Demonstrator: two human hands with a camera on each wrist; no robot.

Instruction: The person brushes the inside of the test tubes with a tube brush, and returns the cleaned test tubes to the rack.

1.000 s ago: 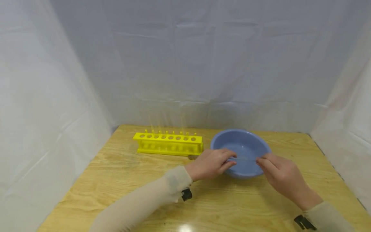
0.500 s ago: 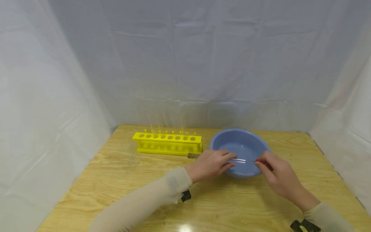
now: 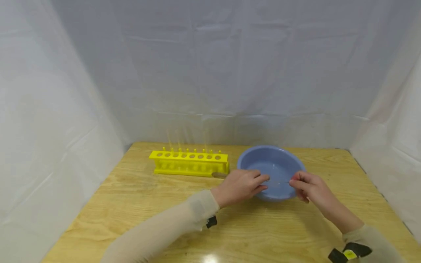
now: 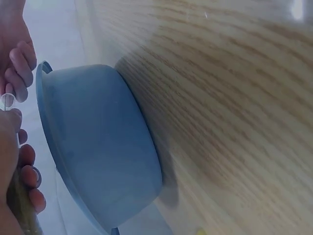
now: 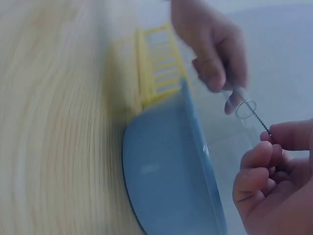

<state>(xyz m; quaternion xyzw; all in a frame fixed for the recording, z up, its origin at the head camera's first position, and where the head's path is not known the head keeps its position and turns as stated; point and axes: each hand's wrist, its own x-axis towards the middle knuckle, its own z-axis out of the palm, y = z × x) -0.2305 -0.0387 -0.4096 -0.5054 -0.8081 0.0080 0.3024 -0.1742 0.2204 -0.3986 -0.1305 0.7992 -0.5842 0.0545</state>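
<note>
My left hand (image 3: 238, 187) grips a clear glass test tube (image 5: 239, 95), held level over the near side of a blue basin (image 3: 273, 166). The tube's brownish closed end (image 3: 219, 175) sticks out to the left of that hand, and its mouth points right. Thumb and fingertips of my right hand (image 3: 314, 190) pinch the twisted wire handle of a test tube brush (image 5: 259, 119). In the right wrist view this wire runs into the tube's mouth. The middle of the tube is hidden by the left hand.
Left of the basin stands a yellow test tube rack (image 3: 189, 157), with several clear tubes upside down on its pegs (image 3: 179, 138). Both stand toward the back of the wooden table (image 3: 138, 212). White sheeting (image 3: 210, 73) hangs behind and at both sides.
The right hand has turned at the wrist, its lower fingers now loosened, still pinching the wire. Tube and left hand have stayed nearly in place.
</note>
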